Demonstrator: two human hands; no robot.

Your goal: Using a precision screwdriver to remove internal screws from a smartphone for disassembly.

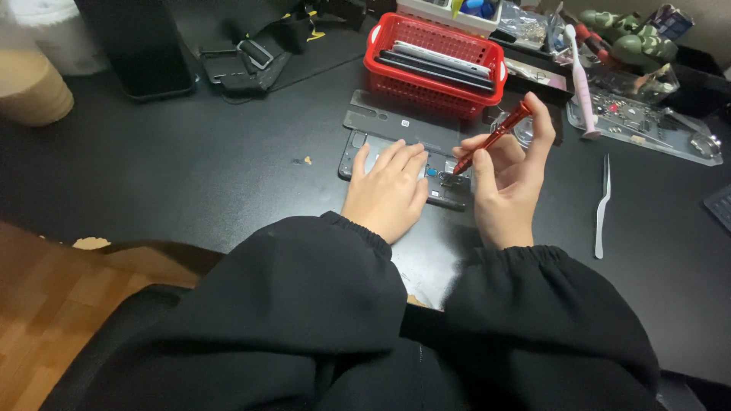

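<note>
- Two hands work our opened phone (396, 164), lying on the black desk (190, 167) before the red basket (434, 57).
- Back cover (396, 118) already off; insides remain exposed.
- Left hand (387, 190) lies flat, pressing it.
- Right hand (509, 175) pinches a red screwdriver (493, 137), tip on the phone.

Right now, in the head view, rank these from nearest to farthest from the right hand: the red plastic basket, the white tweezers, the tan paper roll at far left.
From the right hand, which holds a red screwdriver:
1. White tweezers, just to its right on the black table.
2. Red plastic basket, behind it and slightly left; not much farther than the tweezers.
3. Tan paper roll, far across at the left edge.
</note>
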